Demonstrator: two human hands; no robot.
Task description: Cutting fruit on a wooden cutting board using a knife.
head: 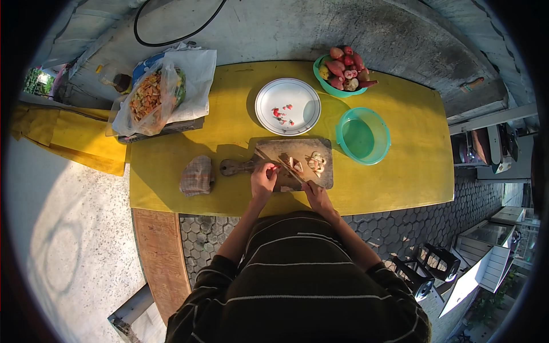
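Note:
A wooden cutting board [322, 181] with a handle lies on the yellow-covered table in front of me. My left hand [262, 182] pinches a small red piece [273, 169] of food over the board's near left part. In my right hand [317, 196] is a knife [292, 171], its blade slanting up and left across the board. Cut pieces [294, 163] with reddish skin lie just beyond the blade. To their right sits a small heap of pale cut pieces [316, 163]. Past the board, a white plate [268, 96] carries several small red scraps [279, 112].
A teal plastic basin [360, 135] stands right of the plate, with a teal bowl [332, 89] of red produce [345, 68] behind it. Left are a folded checked cloth [196, 176] and a plastic bag of orange pieces [146, 96]. A wall [274, 34] borders the table's far side.

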